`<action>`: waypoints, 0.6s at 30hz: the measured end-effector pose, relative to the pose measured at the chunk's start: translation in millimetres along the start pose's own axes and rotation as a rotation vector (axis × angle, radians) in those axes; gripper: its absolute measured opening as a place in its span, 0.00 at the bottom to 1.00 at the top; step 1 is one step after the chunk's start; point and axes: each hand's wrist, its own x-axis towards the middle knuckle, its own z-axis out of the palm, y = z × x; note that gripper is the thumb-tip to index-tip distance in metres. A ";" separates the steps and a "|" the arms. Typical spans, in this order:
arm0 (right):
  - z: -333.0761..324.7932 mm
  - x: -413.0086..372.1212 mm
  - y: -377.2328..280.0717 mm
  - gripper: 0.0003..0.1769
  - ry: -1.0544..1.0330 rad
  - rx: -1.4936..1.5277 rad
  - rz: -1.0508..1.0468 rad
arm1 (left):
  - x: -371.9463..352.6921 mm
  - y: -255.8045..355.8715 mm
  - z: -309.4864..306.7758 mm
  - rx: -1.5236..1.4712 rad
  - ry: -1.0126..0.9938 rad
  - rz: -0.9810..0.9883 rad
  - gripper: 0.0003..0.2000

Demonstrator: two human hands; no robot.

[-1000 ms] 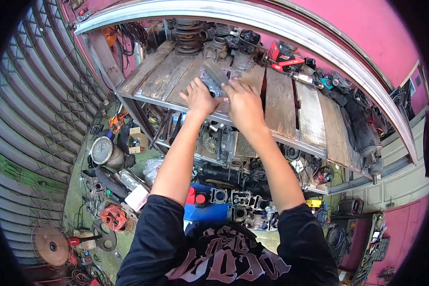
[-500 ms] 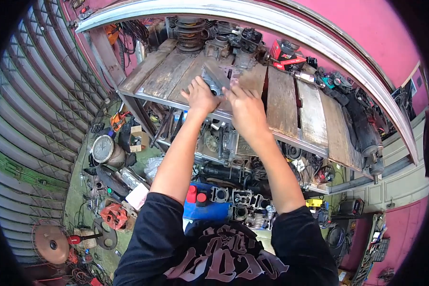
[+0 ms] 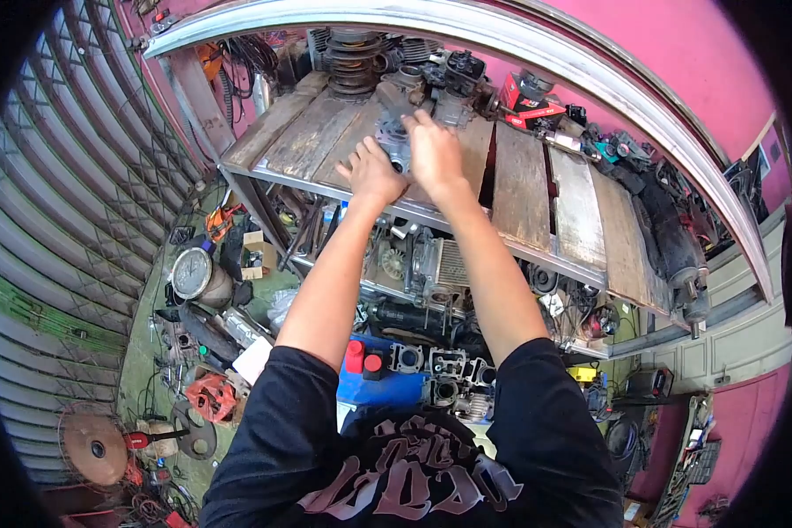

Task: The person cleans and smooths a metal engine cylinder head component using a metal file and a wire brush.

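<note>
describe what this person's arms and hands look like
The left hand and right hand are bare: no gloves, and no rings or watch that I can make out. The forearms are uncovered. Black short sleeves end near the elbows, part of a black shirt with a pale stylised print.
</note>
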 end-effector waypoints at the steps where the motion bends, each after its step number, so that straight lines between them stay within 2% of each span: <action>1: -3.8 -2.2 6.6 0.28 -0.029 0.036 0.066 | -0.7 1.0 -1.0 -0.001 -0.002 -0.003 0.57; 3: -11.9 -17.6 16.4 0.27 -0.030 0.067 0.079 | -1.7 4.0 -2.4 -0.012 0.012 -0.002 0.57; 5: -25.4 -35.5 18.8 0.18 0.043 -0.016 -0.056 | -4.0 4.1 -4.6 -0.039 -0.011 -0.005 0.59; 6: -41.9 -43.9 12.0 0.19 -0.017 -0.006 -0.076 | -4.3 2.8 -3.4 -0.037 0.020 0.003 0.59; 10: -70.7 -84.0 -9.9 0.20 -0.040 -0.093 -0.107 | -0.5 -3.3 1.2 -0.082 0.029 0.018 0.61; 12: -69.6 -92.9 -19.6 0.22 0.062 -0.142 -0.114 | 1.2 -2.4 2.8 -0.065 0.037 0.027 0.61; 15: -44.1 -70.6 -11.0 0.19 0.103 -0.173 -0.050 | 0.0 -0.6 0.1 -0.047 0.038 0.028 0.62; 16: -39.9 -54.7 -7.4 0.15 0.000 -0.199 0.028 | -1.0 0.3 -1.3 -0.044 0.030 0.029 0.62; 18: -26.4 -25.0 8.0 0.14 -0.017 -0.206 0.070 | -1.4 -0.2 -0.9 -0.039 0.031 0.032 0.63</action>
